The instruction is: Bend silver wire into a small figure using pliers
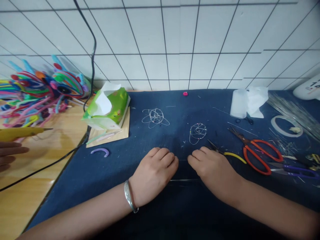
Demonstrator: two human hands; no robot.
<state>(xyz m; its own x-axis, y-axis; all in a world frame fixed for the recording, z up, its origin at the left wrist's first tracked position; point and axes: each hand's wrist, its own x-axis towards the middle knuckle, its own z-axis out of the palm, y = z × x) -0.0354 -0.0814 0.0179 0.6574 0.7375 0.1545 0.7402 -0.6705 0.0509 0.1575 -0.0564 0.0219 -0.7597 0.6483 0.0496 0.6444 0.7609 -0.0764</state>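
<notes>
My left hand (155, 175), with a silver bangle at the wrist, is closed near the front of the dark blue table cover. Facing it across a small gap, my right hand (215, 173) is closed as well. A faint thin wire (183, 160) spans the gap between the fingers of both hands; its ends are hidden. Beyond my right hand lies a round bent-wire piece (198, 131) with small coloured beads. Farther left is another tangled wire loop (156, 116). Pliers (235, 155) with a yellow grip lie just right of my right hand.
Red-handled scissors (262, 153), purple-handled snips (297, 170), a tape roll (287, 126) and a wire bundle (295, 113) lie right. A green tissue pack (110, 106), purple curved piece (100, 152) and black cable (62, 157) are left. Another person's hand (11, 153) is beside a yellow tool (20, 134).
</notes>
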